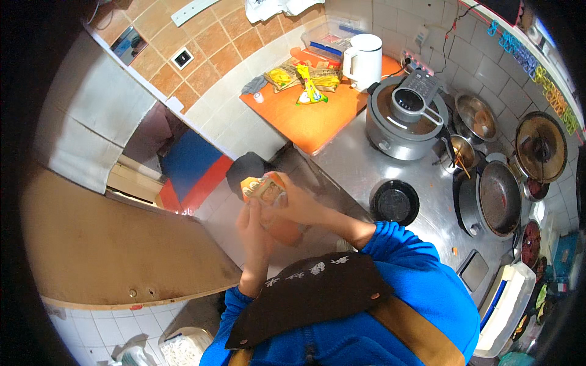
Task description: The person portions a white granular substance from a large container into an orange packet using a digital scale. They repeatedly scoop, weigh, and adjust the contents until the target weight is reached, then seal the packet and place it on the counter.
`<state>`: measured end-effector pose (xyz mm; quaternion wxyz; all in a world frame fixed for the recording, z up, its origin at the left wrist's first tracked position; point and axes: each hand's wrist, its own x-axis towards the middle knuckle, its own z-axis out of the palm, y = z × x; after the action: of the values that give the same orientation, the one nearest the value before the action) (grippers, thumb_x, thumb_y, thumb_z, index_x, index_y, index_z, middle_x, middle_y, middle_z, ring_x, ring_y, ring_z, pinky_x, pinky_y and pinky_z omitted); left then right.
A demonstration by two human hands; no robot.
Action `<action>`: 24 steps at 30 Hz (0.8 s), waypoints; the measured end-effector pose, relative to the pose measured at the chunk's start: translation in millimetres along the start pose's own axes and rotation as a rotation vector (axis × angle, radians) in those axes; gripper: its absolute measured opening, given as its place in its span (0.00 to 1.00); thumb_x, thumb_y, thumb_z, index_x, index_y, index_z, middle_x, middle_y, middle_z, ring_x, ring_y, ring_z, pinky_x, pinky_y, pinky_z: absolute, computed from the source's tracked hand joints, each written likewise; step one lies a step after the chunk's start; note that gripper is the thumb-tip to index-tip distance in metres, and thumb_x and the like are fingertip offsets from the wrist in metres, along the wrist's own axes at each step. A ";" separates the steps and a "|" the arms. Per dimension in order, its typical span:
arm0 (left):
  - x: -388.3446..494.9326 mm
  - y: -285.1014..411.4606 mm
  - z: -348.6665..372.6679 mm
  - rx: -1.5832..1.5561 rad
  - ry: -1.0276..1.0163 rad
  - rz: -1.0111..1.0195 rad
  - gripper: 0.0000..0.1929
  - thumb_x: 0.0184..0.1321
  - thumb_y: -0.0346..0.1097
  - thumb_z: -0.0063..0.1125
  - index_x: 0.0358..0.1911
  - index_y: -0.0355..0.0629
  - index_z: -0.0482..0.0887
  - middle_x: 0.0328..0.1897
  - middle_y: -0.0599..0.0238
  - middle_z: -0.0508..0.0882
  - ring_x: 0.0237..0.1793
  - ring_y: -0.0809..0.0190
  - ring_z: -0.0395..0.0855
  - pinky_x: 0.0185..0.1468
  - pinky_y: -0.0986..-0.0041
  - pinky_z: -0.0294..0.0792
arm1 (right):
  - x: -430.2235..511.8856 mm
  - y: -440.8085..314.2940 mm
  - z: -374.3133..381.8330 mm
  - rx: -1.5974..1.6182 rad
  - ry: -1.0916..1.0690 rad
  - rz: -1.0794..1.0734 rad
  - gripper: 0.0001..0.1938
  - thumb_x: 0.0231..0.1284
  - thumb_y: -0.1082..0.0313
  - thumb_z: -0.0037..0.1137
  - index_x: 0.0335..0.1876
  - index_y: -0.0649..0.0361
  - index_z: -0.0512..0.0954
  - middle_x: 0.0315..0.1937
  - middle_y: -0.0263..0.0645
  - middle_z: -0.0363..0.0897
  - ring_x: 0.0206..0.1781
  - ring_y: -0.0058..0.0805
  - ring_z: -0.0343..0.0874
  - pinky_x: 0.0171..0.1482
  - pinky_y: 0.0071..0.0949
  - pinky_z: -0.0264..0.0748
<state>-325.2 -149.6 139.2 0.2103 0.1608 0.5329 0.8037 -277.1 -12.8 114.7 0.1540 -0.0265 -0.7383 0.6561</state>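
Note:
Between my two hands, in front of my body, is an orange and white food packet (pixel 268 193) with a clear window showing something brownish. My left hand (pixel 254 228) pinches its lower left edge. My right hand (pixel 295 199) wraps around its right side; a blur hides some of the fingers. Beneath the packet stands a dark bin (pixel 245 167), partly covered by it. To the right, a black round bowl (pixel 395 202) sits on the steel counter (pixel 352 167). Yellow packets (pixel 312 89) lie on the orange board (pixel 316 123) beyond.
A white electric kettle (pixel 366 61) stands at the back, beside a grey cooker (pixel 405 130) with a kitchen scale on its lid. Pans (pixel 500 196) and pots line the counter's right side. A brown wooden panel (pixel 123 242) is at my left.

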 end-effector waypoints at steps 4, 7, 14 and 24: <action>45.9 -8.0 2.5 0.059 -0.092 -0.098 0.12 0.70 0.35 0.53 0.49 0.34 0.80 0.48 0.61 0.83 0.46 0.65 0.82 0.49 0.75 0.74 | 34.4 23.5 -16.1 0.203 -0.278 -0.128 0.44 0.49 0.53 0.72 0.67 0.64 0.58 0.56 0.45 0.74 0.56 0.34 0.76 0.57 0.32 0.72; 93.1 -21.3 9.0 0.610 -0.245 0.294 0.10 0.65 0.31 0.59 0.47 0.35 0.81 0.46 0.63 0.82 0.48 0.64 0.80 0.48 0.76 0.73 | 52.2 39.8 -33.7 -0.075 -0.320 -0.062 0.30 0.47 0.66 0.67 0.58 0.64 0.70 0.48 0.39 0.78 0.51 0.29 0.76 0.55 0.30 0.72; 215.5 -52.0 20.8 0.398 -0.513 -0.020 0.18 0.56 0.29 0.67 0.49 0.37 0.79 0.41 0.68 0.79 0.46 0.68 0.78 0.46 0.78 0.74 | 122.3 78.7 -65.7 0.087 -0.026 -0.004 0.13 0.47 0.76 0.57 0.42 0.64 0.78 0.35 0.38 0.80 0.43 0.32 0.80 0.47 0.31 0.75; 410.3 -78.8 7.2 0.517 -0.812 -0.076 0.10 0.57 0.28 0.67 0.41 0.35 0.82 0.34 0.66 0.85 0.37 0.74 0.81 0.37 0.80 0.72 | 250.3 123.4 -89.5 0.401 0.153 0.258 0.05 0.60 0.74 0.52 0.40 0.62 0.76 0.36 0.32 0.79 0.41 0.22 0.78 0.43 0.25 0.74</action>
<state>-661.3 92.1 83.2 0.3837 0.4892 0.5955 0.5087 -511.8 150.5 50.6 0.1265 -0.1392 -0.5699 0.7999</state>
